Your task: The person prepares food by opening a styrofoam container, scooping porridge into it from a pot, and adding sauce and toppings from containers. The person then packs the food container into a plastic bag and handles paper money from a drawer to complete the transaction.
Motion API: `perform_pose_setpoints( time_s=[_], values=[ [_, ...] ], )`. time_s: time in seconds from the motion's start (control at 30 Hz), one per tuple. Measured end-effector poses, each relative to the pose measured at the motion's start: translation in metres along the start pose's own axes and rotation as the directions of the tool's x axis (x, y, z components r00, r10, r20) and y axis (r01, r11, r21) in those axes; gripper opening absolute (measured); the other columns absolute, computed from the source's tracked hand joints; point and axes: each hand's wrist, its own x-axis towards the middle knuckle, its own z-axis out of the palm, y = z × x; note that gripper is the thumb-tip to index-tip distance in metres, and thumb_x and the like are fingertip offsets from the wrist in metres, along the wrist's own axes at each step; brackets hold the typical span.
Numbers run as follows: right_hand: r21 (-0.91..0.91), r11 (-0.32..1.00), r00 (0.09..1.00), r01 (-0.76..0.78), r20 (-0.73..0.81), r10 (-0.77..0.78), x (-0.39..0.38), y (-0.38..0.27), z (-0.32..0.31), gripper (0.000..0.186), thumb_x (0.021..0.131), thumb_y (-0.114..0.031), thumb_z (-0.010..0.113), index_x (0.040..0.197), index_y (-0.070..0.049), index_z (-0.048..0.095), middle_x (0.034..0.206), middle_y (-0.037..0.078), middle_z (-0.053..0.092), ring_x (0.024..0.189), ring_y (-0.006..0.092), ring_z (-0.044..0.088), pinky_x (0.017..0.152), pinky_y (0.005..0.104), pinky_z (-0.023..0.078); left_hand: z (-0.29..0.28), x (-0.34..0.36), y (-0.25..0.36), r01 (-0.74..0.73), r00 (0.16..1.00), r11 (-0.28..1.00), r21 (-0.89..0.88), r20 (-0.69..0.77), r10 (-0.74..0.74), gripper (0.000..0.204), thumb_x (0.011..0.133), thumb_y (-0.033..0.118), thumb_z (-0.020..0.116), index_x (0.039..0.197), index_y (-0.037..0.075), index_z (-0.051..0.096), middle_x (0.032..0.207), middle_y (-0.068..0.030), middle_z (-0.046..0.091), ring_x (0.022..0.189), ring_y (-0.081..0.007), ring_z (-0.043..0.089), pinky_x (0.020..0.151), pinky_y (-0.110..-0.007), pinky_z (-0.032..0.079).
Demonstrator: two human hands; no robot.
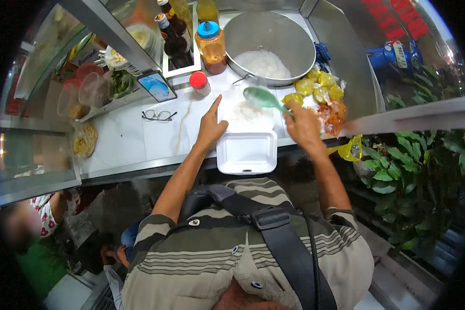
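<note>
the filling looks partway: pale, grainy food (pixel 245 110) lies in the far half of the unclosed white foam box (pixel 247 151), its near half bare, and more sits in the round grey metal pot (pixel 296 42) beyond the box. over that far half, the green long-handled spoon (pixel 262 97) points its bowl leftward, long axis slanting nearer toward the right hand (pixel 301 125), whose fingers grasp the handle; the left hand (pixel 211 127) spreads its fingers at the box's left edge.

A street-food stall: a glass case (pixel 10 124) at 10 o'clock, bottles (pixel 177 49) at 11, a big pot (pixel 287 36) of white food just past 12, bagged portions (pixel 320 94) at 2, a foam box (pixel 247 151) centrally. Plants (pixel 398 168) at 3 suggest it stands outdoors.
</note>
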Motion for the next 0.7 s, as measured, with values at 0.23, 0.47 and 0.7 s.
perform_pose_setpoints(
  time_s=[0.23, 0.47, 0.7],
  values=[
    [-0.319, 0.940, 0.985, 0.125, 0.153, -0.079, 0.222, 0.034, -0.013, 0.025, 0.086, -0.011, 0.054, 0.109, -0.003, 0.061, 0.092, 0.022, 0.068, 0.089, 0.0401, 0.067, 0.073, 0.0502, 0.052, -0.003, 0.007, 0.019, -0.061, 0.998, 0.994, 0.087, -0.005, 0.061, 0.078, 0.073, 0.000, 0.057, 0.148, 0.005, 0.037, 0.138, -0.0203, 0.053, 0.120, -0.0225, 0.057, 0.100, -0.026, 0.042],
    [-0.248, 0.829, 0.762, 0.501, 0.582, -0.285, 0.352, 0.115, 0.200, 0.023, 0.076, -0.007, 0.060, 0.097, 0.003, 0.066, 0.100, 0.023, 0.068, 0.094, 0.0370, 0.068, 0.078, 0.0464, 0.055, 0.012, 0.037, 0.023, 0.075, 0.997, 0.983, -0.167, -0.020, -0.080, 0.075, 0.076, -0.007, 0.060, 0.148, 0.008, 0.040, 0.118, -0.0084, 0.063, 0.081, -0.0071, 0.054, 0.071, -0.020, 0.044],
    [0.187, 0.970, 0.456, -0.157, 0.885, -0.097, 0.328, 0.089, 0.129, 0.017, 0.077, -0.003, 0.059, 0.091, 0.005, 0.066, 0.069, 0.010, 0.065, 0.050, 0.0121, 0.052, 0.039, 0.0286, 0.038, 0.001, 0.013, 0.013, 0.111, 0.993, 0.987, -0.117, -0.027, -0.115, 0.078, 0.074, -0.005, 0.061, 0.147, 0.011, 0.042, 0.102, -0.0019, 0.066, 0.064, -0.0014, 0.045, 0.056, -0.017, 0.038]
  ],
)
